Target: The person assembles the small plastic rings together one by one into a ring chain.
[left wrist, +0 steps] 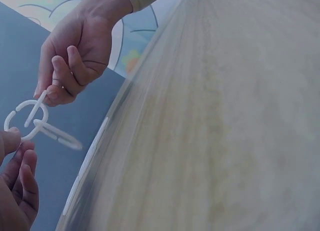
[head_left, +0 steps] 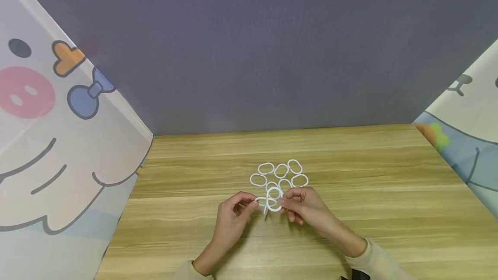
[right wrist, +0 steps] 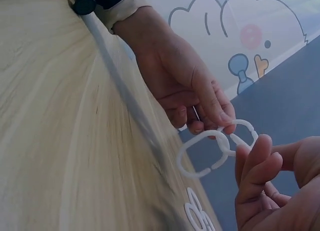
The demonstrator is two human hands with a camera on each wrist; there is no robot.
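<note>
My left hand [head_left: 232,220] pinches a white plastic ring link [left wrist: 24,103] between thumb and fingers. Another white link [head_left: 275,210] is pinched by my right hand [head_left: 309,207], held upright and crossing the left one. Whether those two are hooked together I cannot tell. A third link [left wrist: 70,142] dangles from the left-hand link, and a small gap shows in its loop in the right wrist view. Both hands are close together above the table. Just beyond them several loose white links [head_left: 266,173] lie flat, two of these partly hidden behind the held ones.
The wooden table [head_left: 186,167] runs back to a dark grey panel [head_left: 280,55]. Side panels with cartoon prints stand at the left [head_left: 89,154] and right [head_left: 463,141]. A black device [head_left: 359,275] sits by the right sleeve.
</note>
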